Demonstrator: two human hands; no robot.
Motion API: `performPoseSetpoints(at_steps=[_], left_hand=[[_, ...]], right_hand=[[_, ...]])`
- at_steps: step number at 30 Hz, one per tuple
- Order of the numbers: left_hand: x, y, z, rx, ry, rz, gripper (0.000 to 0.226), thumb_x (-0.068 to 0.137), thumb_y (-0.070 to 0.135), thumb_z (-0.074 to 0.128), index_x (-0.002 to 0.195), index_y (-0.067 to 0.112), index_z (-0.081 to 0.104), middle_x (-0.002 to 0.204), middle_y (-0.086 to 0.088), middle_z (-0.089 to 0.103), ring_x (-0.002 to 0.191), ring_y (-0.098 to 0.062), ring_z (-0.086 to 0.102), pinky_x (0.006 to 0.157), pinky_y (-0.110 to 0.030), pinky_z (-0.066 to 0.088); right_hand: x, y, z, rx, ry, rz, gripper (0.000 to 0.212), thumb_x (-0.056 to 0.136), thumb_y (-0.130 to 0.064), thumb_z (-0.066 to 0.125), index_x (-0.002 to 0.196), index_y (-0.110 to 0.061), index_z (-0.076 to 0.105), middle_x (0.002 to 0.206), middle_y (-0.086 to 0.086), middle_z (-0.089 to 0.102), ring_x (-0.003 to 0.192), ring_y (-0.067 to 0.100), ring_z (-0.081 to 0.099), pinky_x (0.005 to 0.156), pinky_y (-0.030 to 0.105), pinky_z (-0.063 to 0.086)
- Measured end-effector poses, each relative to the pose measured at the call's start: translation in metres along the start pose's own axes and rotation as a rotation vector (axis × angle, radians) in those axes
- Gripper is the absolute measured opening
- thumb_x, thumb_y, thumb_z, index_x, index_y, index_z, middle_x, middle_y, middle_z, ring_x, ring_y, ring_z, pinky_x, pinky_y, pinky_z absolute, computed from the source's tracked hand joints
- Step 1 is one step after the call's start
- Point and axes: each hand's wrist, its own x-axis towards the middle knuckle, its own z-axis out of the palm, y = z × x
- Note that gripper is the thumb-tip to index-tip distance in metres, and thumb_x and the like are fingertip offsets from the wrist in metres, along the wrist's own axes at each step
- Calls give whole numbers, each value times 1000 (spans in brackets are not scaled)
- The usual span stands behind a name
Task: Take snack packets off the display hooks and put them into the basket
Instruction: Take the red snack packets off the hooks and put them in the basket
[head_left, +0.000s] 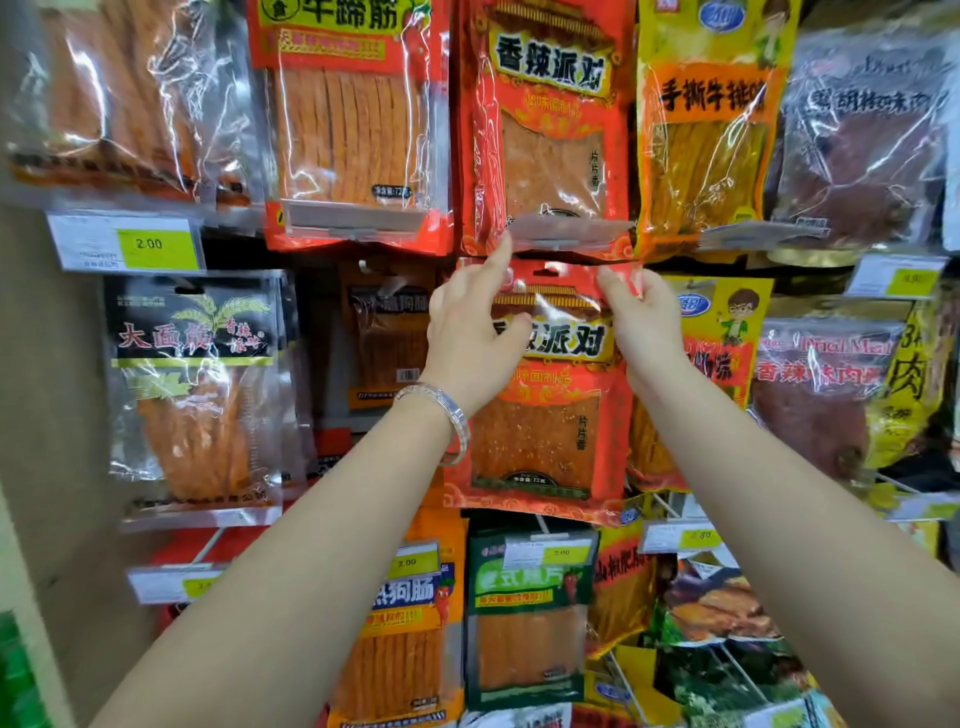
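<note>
Red foil catches the light on the snack packet (545, 415) that both hands hold, which hangs at the middle of the display wall with its top slot just under a clear label holder (566, 234). The left hand (475, 332) grips the packet's upper left edge, thumb laid across the front and the other fingers curled behind, while its index finger points up and touches the label holder's left end. The right hand (644, 322) pinches the packet's upper right corner between thumb and fingers. A silver bracelet (452, 410) sits on the left wrist. Directly above the held packet hangs a matching red packet (545, 119); to its left is a black-topped packet (192, 384) of orange strips, with a yellow price tag (148, 243) reading 2.00 above that. Just right of it hangs a yellow packet (722, 332), and below it a green packet (530, 623).
</note>
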Motion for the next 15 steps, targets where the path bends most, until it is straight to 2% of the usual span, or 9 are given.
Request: performPoseSetpoints(at_steps=[2,5,7,10,13,15], left_hand=[[0,0,0,-26,4,-1,70,88,22,54,148,37,19,121,3,46,119,-21,34,102,-32,24],[-1,-3,1,-63,-3,-20,71,87,22,53,146,42,19,122,3,47,120,-20,34,100,-31,24],[-3,-7,1,-67,-3,-30,70,87,24,53,145,45,21,126,4,44,122,-18,31,99,-30,22],[-10,-19,4,-27,6,-12,65,85,25,54,143,39,29,135,4,39,128,-14,28,103,-29,20],[-29,-43,14,49,-56,-87,49,84,18,57,130,32,47,146,-3,31,138,-20,20,112,-34,16],[-46,-62,23,70,-125,-207,42,85,16,58,122,33,52,154,-1,15,142,-21,10,111,-35,14]], right_hand=[[3,4,1,-19,-11,18,17,91,-34,59,84,-19,61,99,12,68,96,30,64,85,45,50],[6,14,3,-54,-9,11,13,91,-32,59,82,-24,60,89,-4,67,85,12,62,77,34,48],[9,22,3,-73,1,26,15,91,-36,59,89,-21,60,95,-1,66,89,11,59,79,32,46],[9,32,5,-165,47,7,34,88,-43,60,104,-15,51,104,0,56,99,18,52,81,31,39],[-3,41,5,-187,107,-76,47,82,-34,69,119,-17,44,99,-7,50,89,13,50,71,24,39],[-16,52,4,-268,104,-147,62,79,-27,71,131,-22,37,106,-4,47,83,13,51,67,21,40]])
